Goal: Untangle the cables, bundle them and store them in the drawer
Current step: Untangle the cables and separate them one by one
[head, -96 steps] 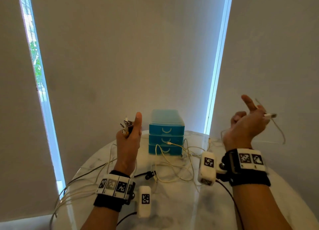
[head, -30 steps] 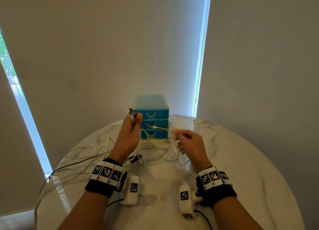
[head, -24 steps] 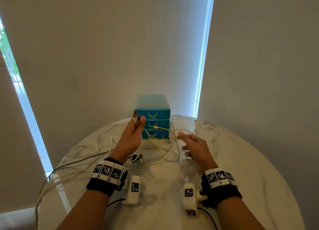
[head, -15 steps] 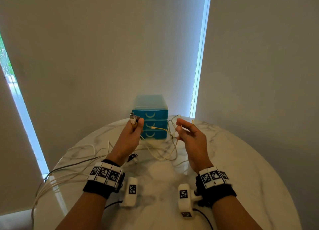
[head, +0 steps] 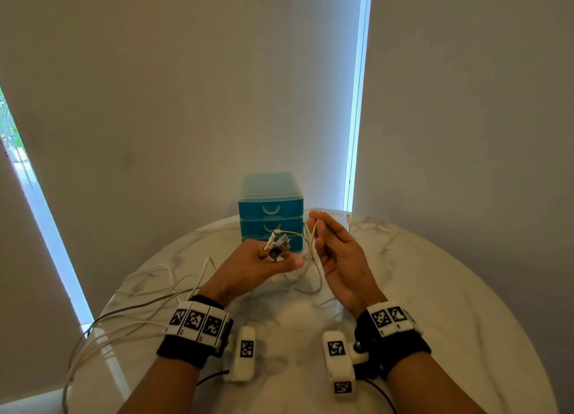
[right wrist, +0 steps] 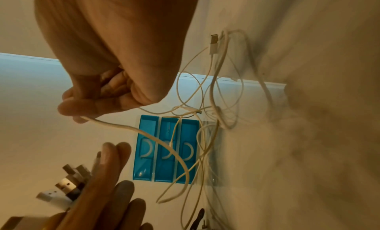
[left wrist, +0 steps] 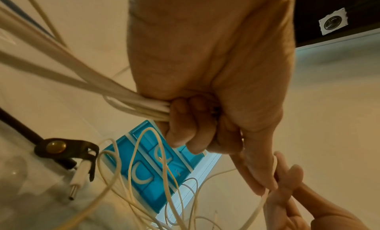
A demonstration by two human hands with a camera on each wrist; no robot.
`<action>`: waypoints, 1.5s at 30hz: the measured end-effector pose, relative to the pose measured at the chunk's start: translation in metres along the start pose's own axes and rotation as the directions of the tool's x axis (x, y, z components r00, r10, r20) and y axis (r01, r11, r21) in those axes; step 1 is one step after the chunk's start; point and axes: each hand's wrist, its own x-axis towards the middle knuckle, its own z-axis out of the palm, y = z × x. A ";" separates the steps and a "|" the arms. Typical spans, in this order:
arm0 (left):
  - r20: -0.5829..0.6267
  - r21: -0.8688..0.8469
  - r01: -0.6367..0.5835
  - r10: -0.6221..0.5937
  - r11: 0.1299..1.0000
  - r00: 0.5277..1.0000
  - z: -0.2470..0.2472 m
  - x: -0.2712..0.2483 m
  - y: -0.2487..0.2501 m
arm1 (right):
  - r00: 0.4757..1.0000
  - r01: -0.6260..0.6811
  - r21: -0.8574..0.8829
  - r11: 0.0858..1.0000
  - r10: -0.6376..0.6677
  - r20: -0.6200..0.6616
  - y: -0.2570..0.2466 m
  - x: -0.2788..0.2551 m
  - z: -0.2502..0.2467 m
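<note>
My left hand [head: 275, 259] grips a bundle of white cables [left wrist: 131, 101] in a fist, and their plugs [head: 277, 243] stick out above the thumb. Close to its right, my right hand [head: 316, 228] pinches one thin white cable [right wrist: 144, 133] between curled fingers. That cable hangs down into a loose tangle of white cables [head: 306, 277] on the marble table [head: 435, 305]. The blue three-drawer unit [head: 269, 209] stands just behind both hands with all drawers closed. In the right wrist view the left hand's fingers [right wrist: 111, 167] and plugs [right wrist: 68, 183] lie below the right hand.
Long white and grey cables [head: 124, 317] trail from the left hand over the table's left edge. A black strap with a brass snap [left wrist: 59, 146] and a white barrel plug [left wrist: 77, 171] lie on the table. A loose USB plug [right wrist: 213, 41] rests to the drawer unit's right.
The right hand has lifted a thin cable off the table and turned palm-left. The left hand has moved right and tilted its plugs toward the right hand, so the hands are closer.
</note>
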 end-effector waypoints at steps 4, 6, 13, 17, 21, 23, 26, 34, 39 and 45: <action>-0.028 -0.021 0.033 -0.034 0.999 0.999 -0.001 -0.001 0.002 | 1.000 -0.016 0.014 1.000 0.016 -0.018 0.004 0.002 -0.002; -0.012 -0.023 0.048 -0.048 0.999 0.999 -0.001 -0.002 0.004 | 1.000 -0.023 0.045 0.999 0.024 -0.012 0.004 0.002 0.000; 0.067 0.052 0.000 -0.003 0.999 0.998 0.001 0.001 0.002 | 0.999 -0.018 0.072 0.997 0.016 0.034 -0.001 0.000 0.007; -0.269 -0.268 -0.071 -0.004 0.961 0.963 -0.011 -0.001 0.007 | 0.980 -0.134 -0.327 0.936 0.173 0.095 0.009 -0.007 0.009; -0.288 -0.357 -0.057 -0.052 0.932 0.956 -0.014 -0.002 0.011 | 0.890 -0.137 -0.607 0.783 0.366 0.271 0.033 -0.021 0.026; -0.240 -0.363 -0.025 -0.067 0.931 0.969 -0.012 -0.004 0.012 | 0.907 -0.039 -0.677 0.735 0.311 0.285 0.038 -0.022 0.033; -0.264 -0.289 -0.046 -0.034 0.956 0.964 -0.012 -0.002 0.011 | 0.958 0.004 -0.704 0.710 0.198 0.205 0.035 -0.021 0.033; -0.336 -0.158 0.033 -0.085 0.987 0.938 -0.017 -0.001 0.000 | 0.982 0.083 -0.126 0.989 -0.103 -0.158 -0.012 -0.002 0.011; -0.217 -0.161 0.087 -0.121 0.983 0.969 -0.013 -0.002 -0.006 | 0.976 0.048 0.368 0.928 0.034 -0.214 -0.031 0.004 -0.010; -0.046 -0.140 0.093 -0.100 0.986 0.994 -0.007 -0.006 0.006 | 0.988 -0.023 0.337 0.941 0.072 -0.133 -0.023 0.001 -0.001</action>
